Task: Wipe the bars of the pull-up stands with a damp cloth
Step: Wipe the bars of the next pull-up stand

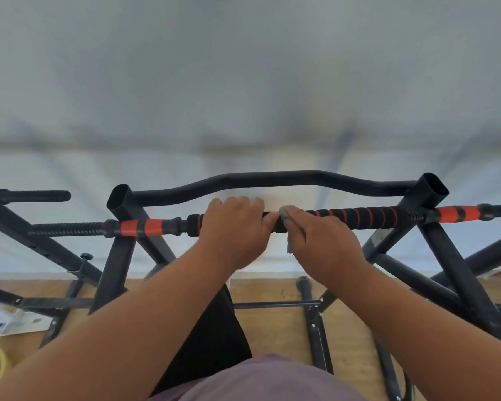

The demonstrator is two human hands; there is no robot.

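two hands sit side by side, almost touching, on the black foam-wrapped bar with orange spiral stripes [359, 217], which runs straight across the top of the black steel pull-up stand [122, 256]. the left hand [233, 227] curls over the bar and grips it bare, steadying the frame. the right hand [320, 235] wraps round the same bar just beside it, with the pale grey damp cloth [285, 213] bunched between fingers and foam; a loose corner hangs below the bar (it looks frayed, though the blur makes that hard to judge). behind them the bare black curved upper bar [272, 180] arcs between the two open-ended posts.

judging from where the hands lie, the wipe is at the middle of the grip, with the striped stretch to the right and the section under the left hand not yet covered.

risks from here: the cloth is a small wad, so it could slip off the far side of the bar and leave the back unwiped. the foam may drag on the damp fabric and pull it out of the fingers. a hard sideways pull could also rock the stand, since only the left hand holds it.
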